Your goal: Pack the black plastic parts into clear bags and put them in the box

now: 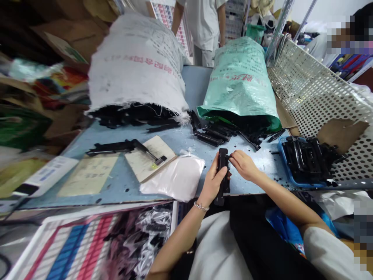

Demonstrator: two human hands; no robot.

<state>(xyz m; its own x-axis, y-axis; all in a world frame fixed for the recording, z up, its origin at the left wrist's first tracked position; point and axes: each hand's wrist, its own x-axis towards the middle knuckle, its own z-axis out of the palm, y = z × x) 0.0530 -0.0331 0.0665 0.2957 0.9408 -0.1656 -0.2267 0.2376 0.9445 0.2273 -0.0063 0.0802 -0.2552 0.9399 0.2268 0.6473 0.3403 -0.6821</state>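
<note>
A long black plastic part [223,161] stands lengthwise at the table's near edge, with my left hand [214,179] wrapped round it. Against its right side, near the upper end, the fingers of my right hand [242,164] are pinched together; what they hold, if anything, is too small to name. Beyond my hands, loose black parts [208,137] lie in front of the mouth of a green woven sack [240,85]. To the left are a clear plastic bag [175,177] and a stained pad [150,157] with a black part [150,151] lying across it.
A white woven sack [136,66] spills black parts at the back left. On the right, a blue basket [287,171] full of black parts stands beside a perforated metal panel [320,89]. A striped crate [78,241] sits below the table edge. A person [201,27] stands behind the table.
</note>
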